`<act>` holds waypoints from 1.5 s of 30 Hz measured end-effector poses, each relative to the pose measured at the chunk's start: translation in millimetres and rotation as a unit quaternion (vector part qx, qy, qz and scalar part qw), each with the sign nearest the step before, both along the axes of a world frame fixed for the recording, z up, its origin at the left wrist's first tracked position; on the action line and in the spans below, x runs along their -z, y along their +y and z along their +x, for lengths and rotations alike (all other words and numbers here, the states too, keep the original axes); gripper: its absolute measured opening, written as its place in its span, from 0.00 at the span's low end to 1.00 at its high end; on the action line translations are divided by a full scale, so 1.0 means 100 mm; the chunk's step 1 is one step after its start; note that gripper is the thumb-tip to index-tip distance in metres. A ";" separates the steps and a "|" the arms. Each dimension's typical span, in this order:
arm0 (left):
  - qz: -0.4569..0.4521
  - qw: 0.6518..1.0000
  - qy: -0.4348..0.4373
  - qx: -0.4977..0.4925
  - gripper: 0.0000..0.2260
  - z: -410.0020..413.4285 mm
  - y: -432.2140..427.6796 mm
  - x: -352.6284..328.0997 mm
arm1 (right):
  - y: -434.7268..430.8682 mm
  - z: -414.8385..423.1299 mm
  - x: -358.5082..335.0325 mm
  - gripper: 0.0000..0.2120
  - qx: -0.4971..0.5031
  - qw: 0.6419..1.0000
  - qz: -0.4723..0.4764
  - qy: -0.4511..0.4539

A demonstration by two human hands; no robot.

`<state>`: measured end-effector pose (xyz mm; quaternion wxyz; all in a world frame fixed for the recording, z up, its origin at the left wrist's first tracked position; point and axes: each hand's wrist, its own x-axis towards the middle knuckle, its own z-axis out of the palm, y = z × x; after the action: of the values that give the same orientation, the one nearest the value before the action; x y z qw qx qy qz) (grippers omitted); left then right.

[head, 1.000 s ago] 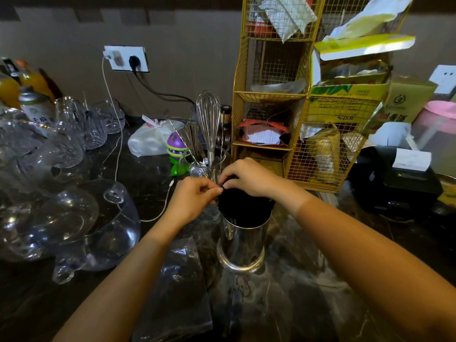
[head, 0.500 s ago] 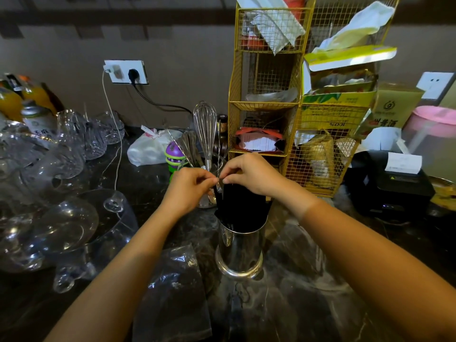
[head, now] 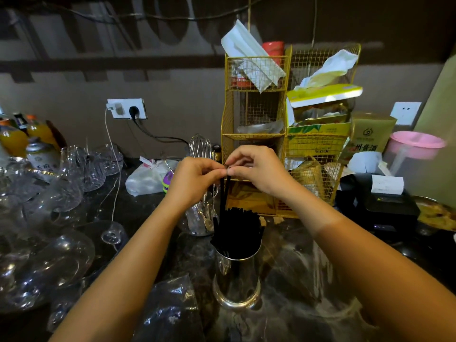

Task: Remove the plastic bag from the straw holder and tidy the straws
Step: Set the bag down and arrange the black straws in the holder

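Both hands (head: 228,172) seemingly pinching raised straws (head: 224,193) above holder (head: 237,277).

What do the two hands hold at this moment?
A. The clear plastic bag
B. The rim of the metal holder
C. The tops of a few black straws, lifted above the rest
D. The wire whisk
C: the left hand and the right hand pinch together the tops of a few black straws, which stand higher than the bundle in the metal holder; the clear plastic bag lies on the counter.
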<state>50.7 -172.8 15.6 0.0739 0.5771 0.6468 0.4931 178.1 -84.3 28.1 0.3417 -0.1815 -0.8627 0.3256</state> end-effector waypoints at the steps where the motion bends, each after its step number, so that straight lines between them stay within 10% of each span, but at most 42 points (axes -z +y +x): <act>1: 0.013 1.000 -0.008 0.006 0.05 0.02 0.01 -0.05 | 0.00 0.03 -0.04 0.05 -0.002 1.000 -0.017 0.013; 26: 0.083 0.984 -0.139 0.081 0.05 0.40 0.22 -0.55 | 0.00 0.49 -0.48 0.10 0.072 0.983 -0.095 0.137; 30: 0.154 0.978 -0.134 0.047 0.08 0.31 0.12 -0.46 | 0.06 0.63 -0.55 0.11 0.088 0.941 -0.152 0.288; 35: 0.018 0.977 -0.206 0.055 0.10 0.21 0.10 -0.19 | 0.10 0.69 -0.45 0.08 0.112 0.843 -0.288 0.439; 45: 0.125 0.899 -0.407 0.098 0.06 0.18 0.16 -0.18 | -0.06 0.49 0.22 0.09 0.102 0.794 -0.463 0.381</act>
<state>68.7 -156.7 33.9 0.3060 0.3905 0.4337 0.7522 226.8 -90.6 6.2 0.5489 -0.2665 -0.3858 0.6920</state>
